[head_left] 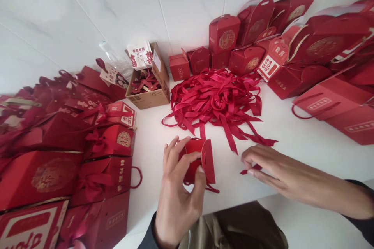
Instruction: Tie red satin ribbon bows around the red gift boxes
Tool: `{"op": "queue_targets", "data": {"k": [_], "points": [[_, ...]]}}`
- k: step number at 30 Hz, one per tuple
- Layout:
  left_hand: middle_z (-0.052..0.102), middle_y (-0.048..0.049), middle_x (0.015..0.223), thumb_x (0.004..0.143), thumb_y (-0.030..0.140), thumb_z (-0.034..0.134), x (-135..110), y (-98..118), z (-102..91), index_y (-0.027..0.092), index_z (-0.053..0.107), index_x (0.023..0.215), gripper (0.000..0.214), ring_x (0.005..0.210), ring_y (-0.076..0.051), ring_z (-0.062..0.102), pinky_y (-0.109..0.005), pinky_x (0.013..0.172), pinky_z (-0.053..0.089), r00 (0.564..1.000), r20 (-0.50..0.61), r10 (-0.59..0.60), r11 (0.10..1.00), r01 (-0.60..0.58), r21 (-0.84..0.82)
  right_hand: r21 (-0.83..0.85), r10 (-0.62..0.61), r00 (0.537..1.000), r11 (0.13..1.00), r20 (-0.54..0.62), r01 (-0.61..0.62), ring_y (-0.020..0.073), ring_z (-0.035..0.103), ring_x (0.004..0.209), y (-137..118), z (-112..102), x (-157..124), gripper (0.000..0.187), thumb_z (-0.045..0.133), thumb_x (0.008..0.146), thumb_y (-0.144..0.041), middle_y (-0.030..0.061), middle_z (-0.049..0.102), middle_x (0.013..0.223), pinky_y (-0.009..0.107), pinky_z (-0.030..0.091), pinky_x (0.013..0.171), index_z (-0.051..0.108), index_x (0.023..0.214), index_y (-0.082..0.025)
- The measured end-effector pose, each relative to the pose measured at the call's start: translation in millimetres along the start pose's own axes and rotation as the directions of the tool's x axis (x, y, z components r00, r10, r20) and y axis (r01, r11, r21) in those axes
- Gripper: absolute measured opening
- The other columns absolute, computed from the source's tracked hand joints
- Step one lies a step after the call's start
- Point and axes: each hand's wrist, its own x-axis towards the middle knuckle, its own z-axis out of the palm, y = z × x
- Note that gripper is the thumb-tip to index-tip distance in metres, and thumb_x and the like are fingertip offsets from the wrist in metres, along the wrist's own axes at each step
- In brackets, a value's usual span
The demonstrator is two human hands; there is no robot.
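In front of me on the white table (149,186) lies a small red gift box (208,163) with curved flaps, a slot and a red cord. My left hand (182,179) is closed on it, thumb and index finger at the flap's edge and the other fingers over the far side. To the right of the box, my right hand (271,167) pinches a short piece of red ribbon (247,171) between thumb and fingers, apart from the box. Just beyond both hands spreads a tangled heap of red ribbons (216,97), with loose ends trailing toward me.
Finished-looking red boxes with bows (108,179) crowd the left side. A cardboard box (152,99) holding small red pieces and a printed card stands at the back. More red gift boxes (224,35) line the wall, and larger ones (336,101) fill the right.
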Motion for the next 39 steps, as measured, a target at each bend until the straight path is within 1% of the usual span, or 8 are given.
{"op": "queue_targets", "data": {"k": [3,5,9,18,26,30,34,39], "points": [[0.06,-0.0068,0.144,0.094,0.015,0.058,1,3,2.2,0.03,0.065,0.113,0.025,0.145,-0.036,0.045,-0.075,0.113,0.04,1.0,-0.017,0.019,1.0,-0.019,0.002,0.166,0.074,0.997,0.984,-0.037,-0.067,0.0179,0.063,0.084,-30,-8,14,0.024,0.048,0.109,-0.047,-0.0021,0.068,0.094,0.03,0.049,0.077,0.06,0.1,-0.028],[0.06,-0.0074,0.144,0.095,0.016,0.059,1,5,2.6,0.029,0.065,0.114,0.024,0.145,-0.036,0.045,-0.073,0.114,0.04,0.999,-0.025,0.021,1.0,-0.022,-0.005,0.228,0.101,0.993,0.97,-0.062,-0.085,0.0166,0.062,0.079,-49,-11,25,0.025,0.052,0.107,-0.051,-0.0043,0.068,0.09,0.027,0.047,0.068,0.062,0.099,-0.029],[0.061,-0.0075,0.143,0.097,0.018,0.059,-1,5,1.5,0.029,0.067,0.114,0.022,0.144,-0.035,0.046,-0.073,0.115,0.039,1.0,-0.03,0.005,1.0,-0.005,-0.008,0.32,0.095,0.991,0.945,-0.089,-0.062,0.0154,0.062,0.076,-69,-11,43,0.021,0.057,0.103,-0.045,-0.0055,0.067,0.082,0.026,0.048,0.067,0.063,0.093,-0.028],[0.062,-0.0039,0.141,0.099,0.02,0.059,1,5,0.0,0.032,0.069,0.112,0.02,0.144,-0.031,0.047,-0.069,0.116,0.039,0.999,-0.038,-0.036,0.999,0.036,-0.017,0.415,0.139,0.989,0.903,-0.039,-0.111,0.0148,0.059,0.072,-65,-15,50,0.017,0.064,0.099,-0.04,-0.0056,0.064,0.076,0.028,0.045,0.069,0.063,0.09,-0.026],[0.062,-0.0035,0.142,0.1,0.024,0.059,2,6,1.9,0.034,0.07,0.112,0.019,0.145,-0.032,0.046,-0.07,0.116,0.037,0.997,-0.035,-0.067,0.997,0.066,-0.03,0.53,0.17,0.985,0.833,0.027,-0.159,0.0152,0.064,0.074,-62,-12,59,0.019,0.063,0.1,-0.043,-0.0049,0.067,0.075,0.027,0.042,0.064,0.063,0.094,-0.025],[0.063,-0.003,0.141,0.1,0.027,0.061,3,5,3.0,0.034,0.07,0.11,0.016,0.145,-0.032,0.047,-0.07,0.116,0.038,0.996,-0.043,-0.078,0.996,0.076,-0.046,0.531,0.169,0.985,0.832,0.034,-0.161,0.0141,0.061,0.07,-57,-13,61,0.019,0.063,0.099,-0.042,-0.0046,0.068,0.074,0.027,0.039,0.06,0.063,0.094,-0.024],[0.063,-0.0032,0.142,0.1,0.025,0.059,3,2,3.7,0.034,0.07,0.111,0.018,0.145,-0.032,0.046,-0.071,0.115,0.038,0.996,-0.043,-0.077,0.996,0.075,-0.046,0.536,0.212,0.975,0.816,0.065,-0.213,0.0134,0.057,0.067,-56,-15,58,0.013,0.064,0.095,-0.036,-0.0043,0.069,0.073,0.027,0.035,0.058,0.063,0.094,-0.024],[0.064,-0.0037,0.141,0.099,0.025,0.061,4,2,4.3,0.033,0.071,0.109,0.017,0.145,-0.032,0.047,-0.071,0.114,0.039,0.996,-0.05,-0.079,0.996,0.076,-0.05,0.549,0.197,0.977,0.809,0.086,-0.211,0.0143,0.06,0.07,-61,-16,57,0.011,0.063,0.093,-0.034,-0.0042,0.068,0.073,0.028,0.037,0.061,0.062,0.091,-0.024]]}}
